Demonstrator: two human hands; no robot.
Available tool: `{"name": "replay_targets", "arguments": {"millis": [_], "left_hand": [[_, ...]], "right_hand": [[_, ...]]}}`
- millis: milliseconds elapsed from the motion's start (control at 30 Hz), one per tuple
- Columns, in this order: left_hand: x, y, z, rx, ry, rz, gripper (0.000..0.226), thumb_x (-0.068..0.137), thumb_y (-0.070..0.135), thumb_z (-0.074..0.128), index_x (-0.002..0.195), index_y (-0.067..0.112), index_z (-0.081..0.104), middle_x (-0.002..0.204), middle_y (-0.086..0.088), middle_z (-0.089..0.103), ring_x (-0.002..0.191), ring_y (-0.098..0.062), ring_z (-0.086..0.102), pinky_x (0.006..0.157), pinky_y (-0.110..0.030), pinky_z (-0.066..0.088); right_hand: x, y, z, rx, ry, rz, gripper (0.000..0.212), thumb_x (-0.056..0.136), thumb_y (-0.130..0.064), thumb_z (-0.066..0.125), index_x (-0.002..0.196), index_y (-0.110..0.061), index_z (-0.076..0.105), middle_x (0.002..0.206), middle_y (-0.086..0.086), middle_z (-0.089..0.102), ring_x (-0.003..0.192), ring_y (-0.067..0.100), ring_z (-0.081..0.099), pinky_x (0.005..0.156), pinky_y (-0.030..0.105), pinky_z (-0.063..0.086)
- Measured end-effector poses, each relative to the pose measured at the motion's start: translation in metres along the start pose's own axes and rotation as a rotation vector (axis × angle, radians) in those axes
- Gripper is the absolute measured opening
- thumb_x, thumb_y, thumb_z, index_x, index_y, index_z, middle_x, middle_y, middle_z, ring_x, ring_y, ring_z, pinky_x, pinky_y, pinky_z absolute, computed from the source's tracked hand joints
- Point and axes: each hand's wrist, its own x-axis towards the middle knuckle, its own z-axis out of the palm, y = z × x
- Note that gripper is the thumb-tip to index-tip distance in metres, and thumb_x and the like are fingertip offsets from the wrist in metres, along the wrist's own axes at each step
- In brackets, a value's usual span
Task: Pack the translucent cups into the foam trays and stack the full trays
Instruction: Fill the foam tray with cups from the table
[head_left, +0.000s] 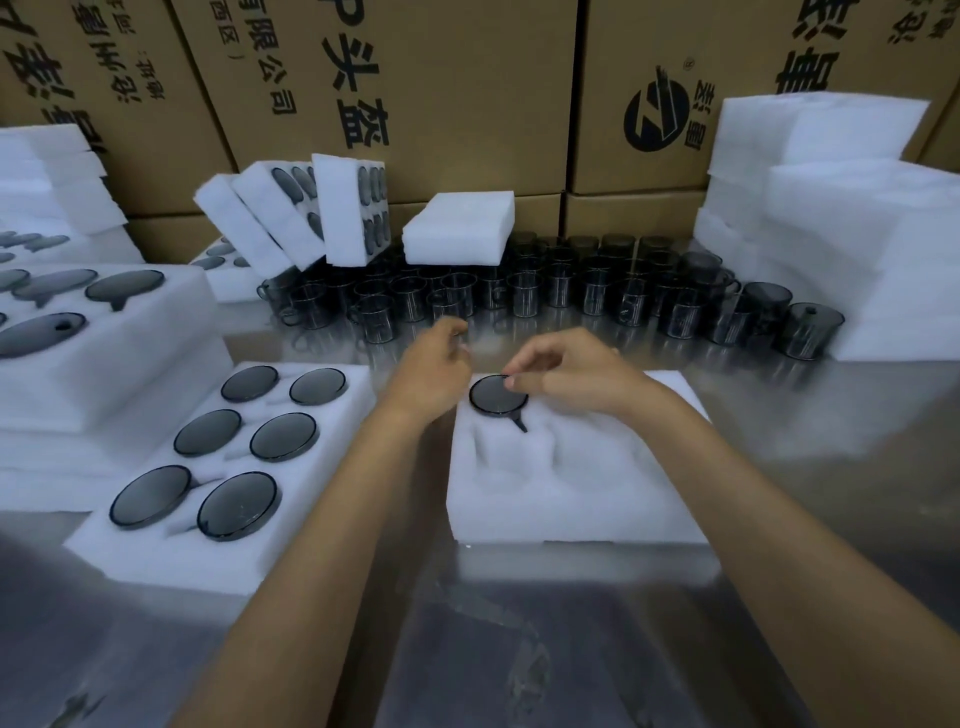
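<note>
Pressing one cup (497, 396) into the near tray (571, 493) with pinching right hand (576, 376), left hand (431, 371) loosely curled and empty, five slots remain, one full tray (156, 551) unstacked, many cups (561, 291) waiting.

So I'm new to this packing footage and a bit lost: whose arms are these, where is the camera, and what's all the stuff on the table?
The single picture comes from a camera worn on a person's head, looking down at their own bare arms. The right hand touches the rim of a dark see-through cup seated in a white foam tray. The left hand hovers curled beside it; whether it holds anything is unclear. A full tray sits to the left, loose cups wait behind, with cardboard boxes beyond.
</note>
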Motion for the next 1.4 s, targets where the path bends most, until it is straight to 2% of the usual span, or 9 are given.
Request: {"name": "replay_targets", "arguments": {"millis": [233,367,500,600,700,833,1033,1200,1400], "left_hand": [[0.091,-0.007,0.0,0.275,-0.001,-0.174,0.049,0.092,0.015,0.059,0.14,0.017,0.049,0.139,-0.018,0.049,0.114,-0.036,0.058,0.101,-0.042,0.046],[0.101,-0.018,0.01,0.267,0.089,-0.153,0.025,0.085,0.03,0.075,0.095,0.011,0.061,0.106,-0.015,0.063,0.095,-0.03,0.06,0.079,-0.034,0.047],[0.087,-0.027,0.007,0.173,0.193,-0.16,0.047,0.072,0.043,0.085,0.065,0.013,0.05,0.068,-0.004,0.058,0.07,-0.021,0.057,0.058,-0.03,0.039],[0.068,-0.022,0.0,0.072,0.156,-0.072,0.041,0.067,0.032,0.09,0.073,0.015,0.053,0.069,0.003,0.057,0.066,-0.015,0.053,0.057,-0.028,0.039],[0.043,0.008,-0.01,-0.138,0.024,0.081,0.053,0.067,0.016,0.09,0.104,0.022,0.052,0.098,0.006,0.064,0.088,-0.014,0.062,0.079,-0.03,0.049],[0.008,0.057,-0.02,-0.317,-0.211,0.202,0.075,0.069,0.008,0.089,0.13,0.026,0.049,0.112,0.015,0.071,0.103,-0.006,0.068,0.09,-0.022,0.054],[-0.032,0.067,-0.017,-0.431,-0.274,0.183,0.061,0.074,-0.006,0.08,0.128,0.016,0.059,0.12,0.005,0.07,0.108,-0.008,0.068,0.096,-0.023,0.052],[-0.043,0.056,0.004,-0.419,-0.337,0.156,0.07,0.08,-0.016,0.07,0.14,0.016,0.054,0.132,0.006,0.062,0.12,0.0,0.059,0.104,-0.02,0.045],[-0.044,0.051,0.019,-0.226,-0.324,0.247,0.069,0.084,-0.005,0.07,0.142,0.027,0.052,0.141,0.012,0.048,0.127,-0.006,0.051,0.111,-0.028,0.041]], "right_hand": [[0.004,0.015,0.011,0.145,0.086,0.047,0.015,0.084,-0.04,0.064,0.08,-0.046,0.077,0.086,-0.028,0.072,0.112,0.01,0.06,0.109,0.043,0.04],[0.007,0.016,0.013,0.146,0.103,0.023,0.016,0.075,-0.049,0.06,0.079,-0.05,0.075,0.084,-0.031,0.071,0.108,0.005,0.061,0.109,0.041,0.04],[0.008,0.017,0.013,0.154,0.106,0.036,0.018,0.072,-0.053,0.058,0.079,-0.053,0.073,0.085,-0.032,0.07,0.112,0.008,0.059,0.105,0.037,0.044],[0.009,0.018,0.012,0.284,0.131,0.051,0.013,0.083,-0.038,0.066,0.082,-0.035,0.078,0.088,-0.019,0.074,0.105,0.011,0.063,0.1,0.034,0.047],[0.004,0.015,0.003,0.539,0.335,-0.037,0.015,0.096,-0.015,0.061,0.101,-0.015,0.076,0.093,-0.014,0.07,0.088,-0.002,0.062,0.078,0.007,0.045],[-0.014,0.011,-0.017,0.631,0.489,-0.112,0.022,0.103,-0.018,0.053,0.12,-0.021,0.065,0.106,-0.023,0.063,0.089,-0.023,0.056,0.075,-0.002,0.04],[-0.056,0.019,-0.033,0.554,0.381,-0.123,0.016,0.099,-0.006,0.056,0.093,-0.009,0.07,0.092,0.003,0.074,0.07,-0.001,0.069,0.063,0.008,0.048],[-0.073,0.028,-0.037,0.362,0.253,-0.041,0.019,0.093,-0.011,0.067,0.079,-0.021,0.072,0.09,0.001,0.076,0.089,0.018,0.07,0.084,0.026,0.052],[-0.079,0.037,-0.042,0.296,0.145,-0.001,0.01,0.087,-0.02,0.074,0.082,-0.025,0.082,0.091,-0.015,0.075,0.083,-0.008,0.064,0.066,0.0,0.038]]}}
